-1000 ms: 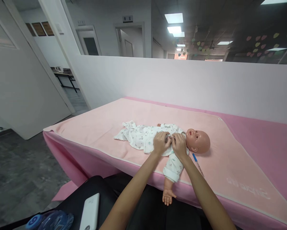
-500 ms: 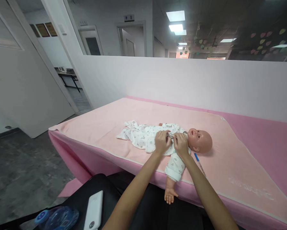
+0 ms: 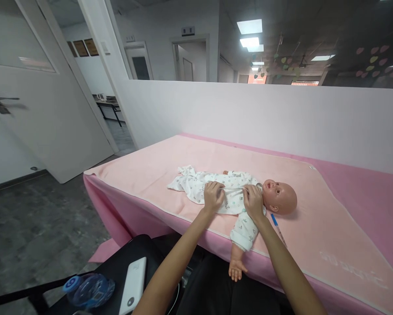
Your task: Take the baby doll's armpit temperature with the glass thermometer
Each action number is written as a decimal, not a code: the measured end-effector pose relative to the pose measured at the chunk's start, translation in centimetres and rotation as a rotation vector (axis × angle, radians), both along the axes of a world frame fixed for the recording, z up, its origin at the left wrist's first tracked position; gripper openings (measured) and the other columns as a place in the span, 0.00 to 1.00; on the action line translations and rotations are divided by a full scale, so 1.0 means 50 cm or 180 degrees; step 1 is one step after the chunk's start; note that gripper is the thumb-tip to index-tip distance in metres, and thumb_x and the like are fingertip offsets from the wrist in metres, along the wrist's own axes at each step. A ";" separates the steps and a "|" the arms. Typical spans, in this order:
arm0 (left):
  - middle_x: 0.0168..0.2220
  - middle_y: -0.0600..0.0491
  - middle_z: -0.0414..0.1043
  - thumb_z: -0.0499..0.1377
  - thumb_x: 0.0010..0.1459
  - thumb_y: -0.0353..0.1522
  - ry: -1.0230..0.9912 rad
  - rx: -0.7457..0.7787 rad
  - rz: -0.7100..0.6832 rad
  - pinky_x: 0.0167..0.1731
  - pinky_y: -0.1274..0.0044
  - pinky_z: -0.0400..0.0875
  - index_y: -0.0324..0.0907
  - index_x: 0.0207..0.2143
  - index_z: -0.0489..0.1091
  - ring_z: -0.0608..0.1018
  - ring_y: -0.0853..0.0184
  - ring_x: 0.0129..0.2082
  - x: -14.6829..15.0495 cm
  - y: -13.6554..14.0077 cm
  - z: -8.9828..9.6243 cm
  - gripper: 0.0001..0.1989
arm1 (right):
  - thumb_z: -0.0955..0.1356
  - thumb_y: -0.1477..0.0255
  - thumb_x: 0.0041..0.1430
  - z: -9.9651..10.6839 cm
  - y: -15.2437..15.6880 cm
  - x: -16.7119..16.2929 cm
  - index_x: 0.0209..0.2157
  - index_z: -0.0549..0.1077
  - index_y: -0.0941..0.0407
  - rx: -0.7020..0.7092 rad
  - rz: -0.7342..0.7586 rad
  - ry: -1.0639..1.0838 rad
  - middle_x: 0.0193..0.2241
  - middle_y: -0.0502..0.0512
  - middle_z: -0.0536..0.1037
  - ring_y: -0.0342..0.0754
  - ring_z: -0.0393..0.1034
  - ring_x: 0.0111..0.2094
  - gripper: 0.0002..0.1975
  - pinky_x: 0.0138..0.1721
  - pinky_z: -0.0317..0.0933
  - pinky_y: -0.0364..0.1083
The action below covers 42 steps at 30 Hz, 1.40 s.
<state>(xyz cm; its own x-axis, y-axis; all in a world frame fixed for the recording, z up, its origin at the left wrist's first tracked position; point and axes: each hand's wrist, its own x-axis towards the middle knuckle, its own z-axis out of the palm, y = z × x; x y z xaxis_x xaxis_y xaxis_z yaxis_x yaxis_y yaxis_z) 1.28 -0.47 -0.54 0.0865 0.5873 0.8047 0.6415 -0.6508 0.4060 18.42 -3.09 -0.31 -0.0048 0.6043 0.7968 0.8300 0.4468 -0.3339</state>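
Note:
A baby doll (image 3: pixel 279 197) lies on its back, head to the right, in a white printed outfit (image 3: pixel 196 186). My left hand (image 3: pixel 214 197) is closed over the outfit at the doll's belly. Close to the neck, my right hand (image 3: pixel 254 201) is closed too. Between my fingers a thin white edge or strip of the shirt (image 3: pixel 234 188) runs taut; I cannot tell whether it is a hem or a tie. The doll's near arm (image 3: pixel 237 262) hangs over the table edge between my forearms. A blue-capped pen-like stick (image 3: pixel 275 221) lies beside my right wrist.
A peach blanket (image 3: pixel 150 170) covers the table over a pink cloth (image 3: pixel 363 188). On a black chair to my left rest a white phone-shaped device (image 3: pixel 133 284) and a plastic bottle (image 3: pixel 93 291). A white wall (image 3: pixel 249 113) stands behind the table.
My hands have moved apart, the left one going toward the doll's legs. The white strip between them now shows longer and straight. The view has shifted slightly left.

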 end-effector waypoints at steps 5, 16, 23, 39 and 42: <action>0.25 0.53 0.67 0.49 0.49 0.28 0.0129 -0.0151 0.0061 0.35 0.71 0.59 0.43 0.25 0.60 0.67 0.65 0.29 0.008 0.004 -0.005 0.03 | 0.56 0.71 0.62 0.002 0.000 0.000 0.30 0.67 0.56 -0.0006 -0.0001 -0.0014 0.28 0.54 0.71 0.47 0.63 0.33 0.12 0.36 0.53 0.46; 0.27 0.54 0.69 0.46 0.58 0.32 -0.0086 -0.0183 -0.0003 0.36 0.71 0.59 0.43 0.34 0.65 0.70 0.66 0.29 0.006 0.006 -0.009 0.09 | 0.56 0.72 0.62 -0.001 0.002 0.002 0.30 0.67 0.56 -0.0017 0.0029 -0.0056 0.29 0.54 0.72 0.47 0.63 0.33 0.11 0.36 0.53 0.46; 0.25 0.55 0.69 0.50 0.50 0.30 -0.0055 0.0012 -0.0101 0.35 0.71 0.59 0.43 0.32 0.65 0.69 0.66 0.27 0.007 0.003 -0.008 0.07 | 0.56 0.72 0.62 0.001 0.002 0.002 0.30 0.66 0.56 -0.0012 0.0042 -0.0037 0.28 0.54 0.72 0.47 0.62 0.33 0.11 0.35 0.54 0.46; 0.24 0.55 0.69 0.50 0.52 0.30 0.0071 -0.0165 0.0220 0.37 0.71 0.59 0.43 0.29 0.64 0.69 0.67 0.27 0.015 0.004 -0.002 0.04 | 0.57 0.71 0.62 0.001 0.000 0.004 0.30 0.67 0.56 -0.0023 0.0029 -0.0052 0.29 0.54 0.72 0.47 0.63 0.33 0.11 0.36 0.54 0.46; 0.23 0.55 0.68 0.50 0.52 0.29 0.0076 -0.0173 0.0313 0.37 0.71 0.59 0.43 0.29 0.65 0.69 0.67 0.26 0.016 0.004 -0.003 0.05 | 0.57 0.71 0.62 0.001 0.000 0.005 0.30 0.67 0.56 -0.0035 0.0022 -0.0075 0.29 0.54 0.72 0.47 0.63 0.33 0.11 0.36 0.55 0.46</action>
